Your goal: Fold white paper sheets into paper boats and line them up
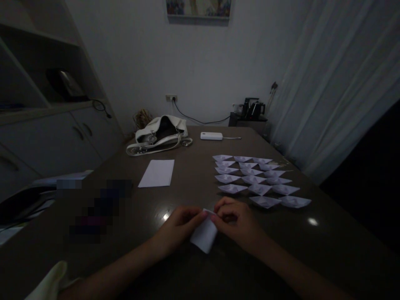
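Both hands pinch the folded paper (204,236): left hand (178,229) and right hand (239,223) grip its top edge, near the paper boats (259,180); no writing readable.

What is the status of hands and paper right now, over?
Both pinching: left hand and right hand on folded paper, top edge. paper boats in rows beyond, apart. blank sheet far left; nothing obstructing.

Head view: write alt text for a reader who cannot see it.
On a dark table, left hand and right hand pinch a folded paper. Rows of paper boats lie at right, a sheet and handbag beyond.
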